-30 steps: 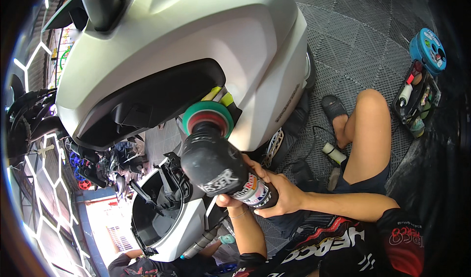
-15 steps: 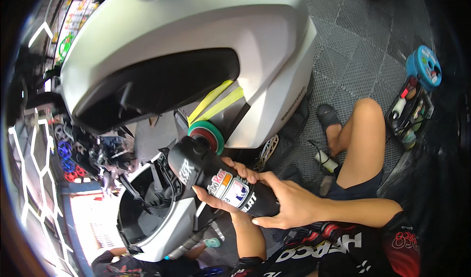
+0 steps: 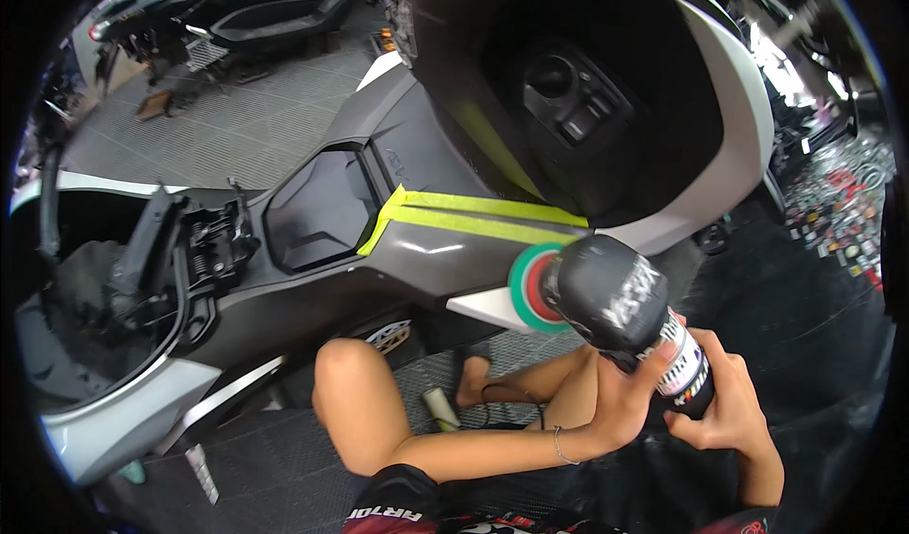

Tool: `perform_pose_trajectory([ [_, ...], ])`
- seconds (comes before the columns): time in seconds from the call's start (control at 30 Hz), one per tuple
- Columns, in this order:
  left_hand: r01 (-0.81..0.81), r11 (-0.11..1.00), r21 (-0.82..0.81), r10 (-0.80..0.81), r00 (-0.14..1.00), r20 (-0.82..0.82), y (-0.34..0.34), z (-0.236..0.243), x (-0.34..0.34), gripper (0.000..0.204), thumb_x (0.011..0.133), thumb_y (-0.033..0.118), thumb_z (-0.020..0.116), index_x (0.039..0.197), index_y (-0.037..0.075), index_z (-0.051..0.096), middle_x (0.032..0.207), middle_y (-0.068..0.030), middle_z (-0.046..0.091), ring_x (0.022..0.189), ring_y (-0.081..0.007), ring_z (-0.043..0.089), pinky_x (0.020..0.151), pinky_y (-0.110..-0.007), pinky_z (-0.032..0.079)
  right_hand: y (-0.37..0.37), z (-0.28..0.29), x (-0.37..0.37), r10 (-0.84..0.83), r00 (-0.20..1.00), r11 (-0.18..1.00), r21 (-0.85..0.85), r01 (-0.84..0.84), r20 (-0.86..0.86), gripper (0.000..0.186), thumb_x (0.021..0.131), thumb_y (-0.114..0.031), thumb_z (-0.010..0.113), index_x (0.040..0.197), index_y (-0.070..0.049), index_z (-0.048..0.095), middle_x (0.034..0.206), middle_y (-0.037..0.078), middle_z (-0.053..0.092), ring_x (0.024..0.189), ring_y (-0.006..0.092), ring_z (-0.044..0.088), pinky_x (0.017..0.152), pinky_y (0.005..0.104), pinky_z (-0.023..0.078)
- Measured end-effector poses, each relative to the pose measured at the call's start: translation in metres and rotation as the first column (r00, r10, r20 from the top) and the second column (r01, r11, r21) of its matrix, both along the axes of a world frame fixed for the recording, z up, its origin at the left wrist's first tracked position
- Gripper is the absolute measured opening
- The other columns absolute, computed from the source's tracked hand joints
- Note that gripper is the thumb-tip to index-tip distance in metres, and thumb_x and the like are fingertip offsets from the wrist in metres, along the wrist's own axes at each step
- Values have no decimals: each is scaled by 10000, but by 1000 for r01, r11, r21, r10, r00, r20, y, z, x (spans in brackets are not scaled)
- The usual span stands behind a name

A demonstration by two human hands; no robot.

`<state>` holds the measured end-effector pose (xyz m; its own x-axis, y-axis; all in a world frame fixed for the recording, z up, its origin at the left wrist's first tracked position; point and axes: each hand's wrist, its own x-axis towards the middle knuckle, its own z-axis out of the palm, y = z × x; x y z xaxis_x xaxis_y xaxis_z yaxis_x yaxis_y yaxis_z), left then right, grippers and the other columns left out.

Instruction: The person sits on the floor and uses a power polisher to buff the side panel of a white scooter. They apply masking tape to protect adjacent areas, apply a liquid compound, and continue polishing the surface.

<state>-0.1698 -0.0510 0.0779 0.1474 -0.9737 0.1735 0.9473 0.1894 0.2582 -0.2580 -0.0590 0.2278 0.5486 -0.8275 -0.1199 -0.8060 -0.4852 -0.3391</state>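
Well to the left of the hands gaped one open compartment [image 3: 47, 345] of one grey-and-white scooter [image 3: 284, 297]; beyond it, far from them, stood one dark motorcycle [image 3: 275, 23]. Nearer, ahead and to the left, three pieces of yellow tape, two long strips [image 3: 492, 208] and one short strip [image 3: 383, 222], lay on the scooter's dark panel [image 3: 436, 264]; masking looked done there, and the tape was not yet off. One pale bottle [image 3: 438, 407] was left of the hands. Just ahead and left of them, one green-and-red pad [image 3: 523, 288] stood beside the panel; whether it touched could not be told. Buffing seemed in hand, but how much surface was finished did not show. The pad tipped one black polisher [image 3: 611, 297], gripped by the left hand [image 3: 620, 406] and the right hand [image 3: 734, 392], clamped together around its handle.
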Motion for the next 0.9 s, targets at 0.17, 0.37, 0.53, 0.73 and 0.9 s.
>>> perform_pose_trajectory([
  [0.17, 215, 925, -312, -232, 973, -17, -5, -7, 8, 681, 882, 99, 802, 1441, -14, 430, 1420, -140, 520, 1306, -210, 536, 1102, -371, 452, 13, 10, 6, -115, 982, 993, -40, 110, -152, 731, 608, -196, 843, 1239, 42, 561, 914, 165, 723, 812, 302, 749, 757, 351, 565],
  [0.37, 243, 915, -322, -214, 969, 123, -11, -13, 16, 638, 765, 161, 922, 1290, 6, 593, 1192, -75, 670, 1089, -162, 652, 974, -322, 522, 26, 24, 26, -134, 935, 989, -110, 103, -329, 867, 624, -226, 867, 1371, 41, 517, 1050, 179, 705, 904, 328, 733, 818, 369, 548],
  [0.53, 189, 916, -353, -187, 982, 41, -18, -11, 23, 552, 786, 155, 908, 1236, 11, 623, 1142, -60, 699, 1043, -141, 672, 947, -309, 540, 26, 23, 36, -230, 959, 970, 43, 240, -167, 860, 674, -173, 856, 1416, 52, 482, 1106, 157, 725, 990, 237, 731, 913, 340, 539],
  [0.73, 257, 886, -386, -239, 966, 94, -22, -9, 24, 536, 788, 155, 909, 1214, 1, 624, 1089, -67, 704, 991, -133, 677, 898, -306, 550, 23, 21, 35, -241, 958, 968, 33, 248, -153, 844, 676, -167, 851, 1406, 57, 493, 1110, 139, 722, 1022, 207, 703, 939, 345, 526],
  [0.9, 252, 891, -378, -254, 966, 48, -24, -9, 21, 515, 794, 143, 902, 1204, -4, 628, 1086, -68, 706, 986, -133, 680, 918, -312, 551, 23, 21, 37, -246, 959, 967, 34, 253, -138, 850, 679, -164, 850, 1416, 56, 488, 1118, 141, 722, 1030, 202, 697, 943, 346, 524],
])
